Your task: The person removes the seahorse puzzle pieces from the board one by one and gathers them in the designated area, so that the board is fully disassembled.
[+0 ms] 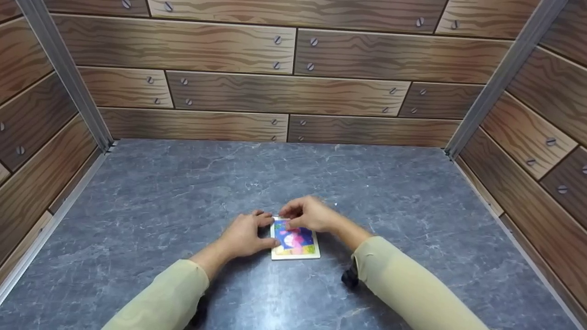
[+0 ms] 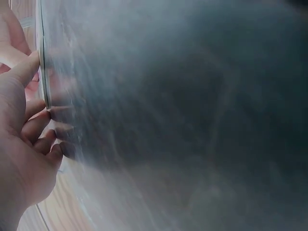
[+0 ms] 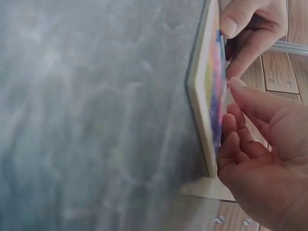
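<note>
A small flat picture board (image 1: 296,256) with a pale border lies on the tabletop. Its bright picture (image 1: 298,243) shows pink, blue and yellow patches. My left hand (image 1: 245,233) rests at the board's left side, thumb on the edge and fingers by the far left corner. Over the far part of the picture is my right hand (image 1: 316,215), its fingers bent and its thumb low against the surface. From the right wrist view, thumb and fingertips sit close to the picture's face; whether they pinch anything is hidden.
The grey marbled tabletop (image 1: 183,183) spreads around the board. Wood-patterned walls (image 1: 229,91) enclose the back and both sides, with metal posts (image 1: 69,78) at the corners. A tiny white speck (image 1: 335,204) lies beyond my right hand.
</note>
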### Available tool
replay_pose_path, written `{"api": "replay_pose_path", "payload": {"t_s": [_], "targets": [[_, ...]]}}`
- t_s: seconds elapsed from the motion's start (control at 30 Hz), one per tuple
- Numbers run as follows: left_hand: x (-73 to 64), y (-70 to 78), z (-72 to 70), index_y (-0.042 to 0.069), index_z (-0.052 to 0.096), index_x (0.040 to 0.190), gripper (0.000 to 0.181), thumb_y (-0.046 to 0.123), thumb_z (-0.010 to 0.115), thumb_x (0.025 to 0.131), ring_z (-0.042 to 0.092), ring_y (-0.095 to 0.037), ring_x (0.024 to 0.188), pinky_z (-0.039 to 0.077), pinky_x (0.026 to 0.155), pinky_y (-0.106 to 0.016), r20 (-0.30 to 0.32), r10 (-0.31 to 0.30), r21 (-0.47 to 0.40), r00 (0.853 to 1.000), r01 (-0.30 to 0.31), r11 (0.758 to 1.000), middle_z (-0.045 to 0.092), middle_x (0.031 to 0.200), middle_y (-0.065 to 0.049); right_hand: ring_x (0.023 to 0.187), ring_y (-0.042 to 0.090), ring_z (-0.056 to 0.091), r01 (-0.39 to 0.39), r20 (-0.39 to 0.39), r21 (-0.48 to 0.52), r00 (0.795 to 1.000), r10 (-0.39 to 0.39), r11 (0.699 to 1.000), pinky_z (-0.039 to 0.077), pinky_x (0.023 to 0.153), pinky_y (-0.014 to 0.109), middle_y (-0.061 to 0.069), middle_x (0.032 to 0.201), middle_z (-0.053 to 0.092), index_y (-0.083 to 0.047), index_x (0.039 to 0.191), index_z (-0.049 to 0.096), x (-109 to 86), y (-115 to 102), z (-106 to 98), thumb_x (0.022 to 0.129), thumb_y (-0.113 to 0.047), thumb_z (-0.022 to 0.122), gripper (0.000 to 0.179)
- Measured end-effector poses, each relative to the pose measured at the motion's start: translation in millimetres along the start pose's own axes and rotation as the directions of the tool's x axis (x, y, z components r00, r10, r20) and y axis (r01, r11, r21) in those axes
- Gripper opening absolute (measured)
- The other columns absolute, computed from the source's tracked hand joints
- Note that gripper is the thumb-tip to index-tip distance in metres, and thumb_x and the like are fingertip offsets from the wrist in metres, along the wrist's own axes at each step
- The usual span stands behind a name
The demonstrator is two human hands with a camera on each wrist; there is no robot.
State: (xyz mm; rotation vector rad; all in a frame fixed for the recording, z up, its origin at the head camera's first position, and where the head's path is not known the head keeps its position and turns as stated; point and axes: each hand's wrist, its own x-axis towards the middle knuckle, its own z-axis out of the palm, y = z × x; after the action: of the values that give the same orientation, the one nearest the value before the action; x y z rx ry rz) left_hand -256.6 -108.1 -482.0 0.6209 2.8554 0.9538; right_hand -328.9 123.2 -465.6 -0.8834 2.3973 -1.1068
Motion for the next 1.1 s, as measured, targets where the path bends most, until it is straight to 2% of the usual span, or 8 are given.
{"api": "replay_pose_path", "payload": {"t_s": [0.2, 0.33, 0.43, 0.6, 0.8, 0.93, 1.1], "targets": [[-10.9, -0.2, -2.7, 0.005, 0.069, 0.141, 0.054, 0.038, 0.076, 0.099, 0.054, -0.046, 0.139, 0.044, 0.112, -0.064, 0.014, 0.126, 0.111, 0.992, -0.127, 0.986, 0.061, 0.148, -0.02, 0.101, 0.014, 0.066, -0.017, 0.024, -0.01, 1.0, 0.017, 1.0, 0.056, 0.094, 0.034, 0.007, 0.116, 0.077, -0.003, 0.122, 0.077, 3.6, 2.5, 3.0, 0.092, -0.002, 0.081, 0.03], [-23.8, 0.3, -5.1, 0.009, 0.071, 0.14, 0.046, 0.035, 0.071, 0.103, 0.058, -0.042, 0.136, 0.049, 0.108, -0.061, 0.051, 0.227, 0.207, 0.972, -0.233, 0.95, 0.063, 0.147, -0.016, 0.098, 0.011, 0.064, -0.008, 0.043, -0.021, 0.999, 0.009, 1.0, 0.055, 0.092, 0.033, 0.005, 0.113, 0.076, -0.004, 0.123, 0.078, 3.5, 2.1, 3.4, 0.093, -0.003, 0.08, 0.03], [-30.8, 0.9, -6.0, 0.009, 0.07, 0.141, 0.044, 0.034, 0.066, 0.106, 0.059, -0.039, 0.137, 0.05, 0.108, -0.058, 0.103, 0.271, 0.254, 0.957, -0.289, 0.923, 0.063, 0.148, -0.014, 0.096, 0.01, 0.062, -0.004, 0.054, -0.027, 0.999, 0.006, 1.0, 0.054, 0.09, 0.032, 0.004, 0.11, 0.075, -0.004, 0.123, 0.078, 3.0, 2.3, 3.1, 0.093, -0.004, 0.08, 0.03], [-35.6, 1.0, -7.2, 0.009, 0.064, 0.148, 0.048, 0.037, 0.058, 0.11, 0.054, -0.036, 0.142, 0.046, 0.115, -0.054, 0.172, 0.281, 0.31, 0.944, -0.323, 0.894, 0.058, 0.154, -0.012, 0.096, 0.011, 0.061, 0.008, 0.067, -0.024, 0.998, -0.006, 1.0, 0.052, 0.09, 0.033, 0.004, 0.11, 0.074, -0.004, 0.126, 0.077, 1.6, 2.7, 2.1, 0.095, -0.006, 0.079, 0.031], [-36.4, -1.0, -7.3, 0.009, 0.059, 0.152, 0.053, 0.041, 0.054, 0.11, 0.052, -0.035, 0.145, 0.043, 0.117, -0.052, 0.219, 0.287, 0.347, 0.933, -0.349, 0.87, 0.055, 0.157, -0.013, 0.1, 0.012, 0.06, 0.028, 0.089, -0.031, 0.996, -0.025, 0.999, 0.052, 0.093, 0.035, 0.006, 0.113, 0.073, -0.005, 0.129, 0.075, 1.2, 1.6, 0.9, 0.096, -0.008, 0.078, 0.033], [-36.0, -1.3, -7.9, 0.009, 0.058, 0.153, 0.057, 0.044, 0.053, 0.11, 0.051, -0.035, 0.145, 0.043, 0.117, -0.051, 0.233, 0.284, 0.358, 0.93, -0.353, 0.864, 0.053, 0.157, -0.013, 0.103, 0.014, 0.061, 0.046, 0.1, -0.033, 0.994, -0.043, 0.998, 0.052, 0.095, 0.036, 0.007, 0.114, 0.073, -0.005, 0.129, 0.076, 1.2, 1.1, -0.3, 0.096, -0.008, 0.078, 0.033], [-35.1, -0.4, -8.0, 0.01, 0.057, 0.154, 0.062, 0.052, 0.053, 0.108, 0.051, -0.035, 0.145, 0.045, 0.116, -0.052, 0.236, 0.268, 0.358, 0.934, -0.34, 0.869, 0.053, 0.158, -0.012, 0.109, 0.017, 0.061, 0.055, 0.115, -0.033, 0.992, -0.051, 0.998, 0.051, 0.099, 0.039, 0.008, 0.119, 0.073, -0.006, 0.129, 0.076, 2.8, 1.1, -1.1, 0.097, -0.007, 0.077, 0.032]]}}
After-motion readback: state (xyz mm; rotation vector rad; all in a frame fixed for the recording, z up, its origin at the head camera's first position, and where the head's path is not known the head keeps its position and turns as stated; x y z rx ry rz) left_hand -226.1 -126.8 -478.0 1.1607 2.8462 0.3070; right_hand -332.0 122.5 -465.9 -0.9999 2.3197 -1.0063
